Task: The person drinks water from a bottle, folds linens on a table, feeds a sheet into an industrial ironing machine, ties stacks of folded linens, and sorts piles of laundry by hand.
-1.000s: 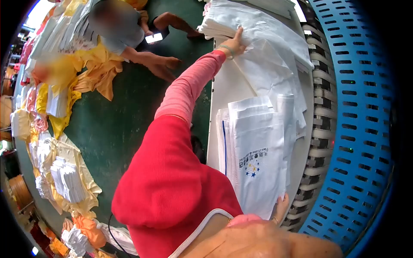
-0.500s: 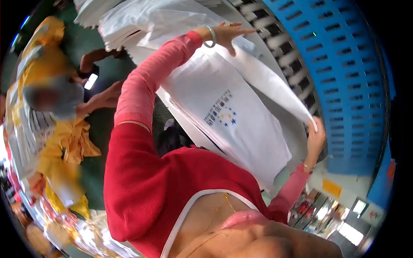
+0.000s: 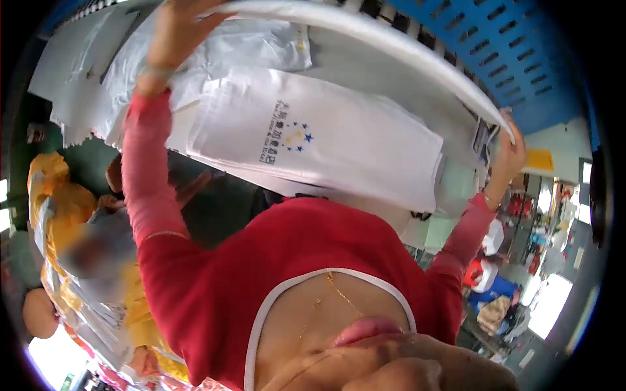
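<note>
My left hand [image 3: 179,32], blurred and with a bangle at the wrist, is at the upper left, its fingers round one end of a long white cloth [image 3: 365,36]. The cloth arches across the top of the view to my right hand [image 3: 510,146], which pinches its other end. Between my arms lies a folded white cloth [image 3: 352,133] with dark lettering and blue and yellow stars, on top of a flat stack. More white cloth [image 3: 261,49] lies crumpled behind it.
A blue slotted panel [image 3: 482,45] stands at the upper right. White stacks [image 3: 78,62] lie at the upper left. A seated person [image 3: 111,244] is at the lower left beside yellow cloth [image 3: 62,195]. Shelves and mixed items [image 3: 499,287] show at the right.
My left hand has moved left and up, and the white cloth is now stretched between both hands. My right hand has shifted slightly right and up. The view has turned.
</note>
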`<state>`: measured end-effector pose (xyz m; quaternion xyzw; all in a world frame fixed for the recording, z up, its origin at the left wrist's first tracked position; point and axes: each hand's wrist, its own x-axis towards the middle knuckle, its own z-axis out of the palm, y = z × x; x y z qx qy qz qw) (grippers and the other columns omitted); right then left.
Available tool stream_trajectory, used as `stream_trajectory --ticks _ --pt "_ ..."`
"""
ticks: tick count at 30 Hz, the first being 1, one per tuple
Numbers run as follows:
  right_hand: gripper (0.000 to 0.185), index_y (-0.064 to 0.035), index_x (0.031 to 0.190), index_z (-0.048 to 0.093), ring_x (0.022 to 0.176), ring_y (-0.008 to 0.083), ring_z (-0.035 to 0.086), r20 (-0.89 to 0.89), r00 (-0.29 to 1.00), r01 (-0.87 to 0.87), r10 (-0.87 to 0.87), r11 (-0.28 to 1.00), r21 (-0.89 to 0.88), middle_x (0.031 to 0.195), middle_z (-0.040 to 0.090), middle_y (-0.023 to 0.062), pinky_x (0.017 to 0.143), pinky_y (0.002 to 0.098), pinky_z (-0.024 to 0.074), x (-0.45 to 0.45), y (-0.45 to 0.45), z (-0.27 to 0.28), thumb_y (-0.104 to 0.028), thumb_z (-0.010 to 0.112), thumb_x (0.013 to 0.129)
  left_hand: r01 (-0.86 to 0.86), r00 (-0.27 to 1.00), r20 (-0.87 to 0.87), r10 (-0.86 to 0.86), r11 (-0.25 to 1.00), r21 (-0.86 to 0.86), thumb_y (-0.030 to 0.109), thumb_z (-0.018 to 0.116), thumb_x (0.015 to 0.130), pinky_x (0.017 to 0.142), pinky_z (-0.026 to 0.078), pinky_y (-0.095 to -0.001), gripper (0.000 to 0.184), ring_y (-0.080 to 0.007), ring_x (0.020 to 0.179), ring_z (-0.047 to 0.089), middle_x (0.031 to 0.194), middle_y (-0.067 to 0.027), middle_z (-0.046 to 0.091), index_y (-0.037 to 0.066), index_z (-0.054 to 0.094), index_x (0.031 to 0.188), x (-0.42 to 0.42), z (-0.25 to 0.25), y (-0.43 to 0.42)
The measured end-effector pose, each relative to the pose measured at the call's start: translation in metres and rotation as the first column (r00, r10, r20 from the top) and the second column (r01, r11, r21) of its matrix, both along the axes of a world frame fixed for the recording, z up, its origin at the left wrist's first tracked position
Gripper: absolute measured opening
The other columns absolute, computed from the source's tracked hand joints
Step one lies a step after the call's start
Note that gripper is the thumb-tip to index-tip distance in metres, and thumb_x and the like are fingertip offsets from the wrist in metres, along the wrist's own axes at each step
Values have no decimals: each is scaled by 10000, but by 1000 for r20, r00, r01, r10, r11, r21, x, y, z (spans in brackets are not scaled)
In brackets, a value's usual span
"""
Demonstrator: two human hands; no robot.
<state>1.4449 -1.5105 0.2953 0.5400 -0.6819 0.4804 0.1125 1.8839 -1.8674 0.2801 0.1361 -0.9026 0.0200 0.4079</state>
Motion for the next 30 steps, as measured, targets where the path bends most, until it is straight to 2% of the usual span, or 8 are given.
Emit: stream_trajectory --ticks 1,4,8,14,20,24,27,30 --pt "224 17 950 632 990 237 580 10 995 -94 95 993 -64 1044 623 127 904 324 412 13 16 0 87 488 793 -2 1000 -27 1 1000 -24 30 646 724 731 486 -284 164 -225 852 602 920 -70 620 55 664 884 13 10 32" --pt "280 -16 878 658 1056 248 555 9 1000 0 -2 990 143 1066 616 133 947 342 387 50 74 -44 120 467 725 -180 982 83 170 975 132 -39 604 553 624 438 -311 391 -215 700 529 714 -55 536 143 717 880 47 -18 102" --pt "316 -63 883 672 1082 244 538 163 983 -16 -78 860 510 1011 640 63 932 333 400 110 126 -128 108 498 683 -190 980 137 142 868 458 -16 602 564 700 401 -337 247 -232 744 538 727 -62 543 102 687 764 85 -122 167" --pt "319 -47 888 668 1101 256 530 128 986 29 -106 868 496 1008 643 78 893 330 430 117 119 -119 131 518 670 -220 968 205 143 880 422 -69 605 589 673 420 -325 250 -232 746 528 797 -55 553 90 681 766 82 -102 173" --pt "306 -50 866 675 1086 257 533 -257 956 193 -138 961 199 993 646 89 897 337 422 115 105 -73 105 480 689 -119 981 184 54 924 363 -73 601 592 657 424 -322 269 -236 710 527 769 -57 548 91 689 787 75 -105 178" --pt "342 -68 887 680 1099 256 514 -165 983 147 -76 868 475 1061 619 87 923 322 394 112 129 -104 109 463 690 -141 980 188 66 898 417 -64 588 603 683 421 -341 270 -243 734 534 769 -65 545 77 681 815 82 -120 181" --pt "366 -75 924 676 1115 260 500 128 983 44 -132 843 536 1117 590 99 921 312 390 116 150 -138 105 446 704 -101 973 230 -27 844 527 -69 509 590 754 407 -374 295 -274 793 541 836 -77 579 74 659 800 87 -109 179" --pt "376 -39 962 657 1094 251 509 130 981 74 -141 903 422 1128 580 124 903 307 392 119 141 -114 94 394 729 -88 955 277 -102 797 597 -72 438 584 890 398 -395 315 -320 891 560 911 -122 608 38 644 795 99 -82 168"
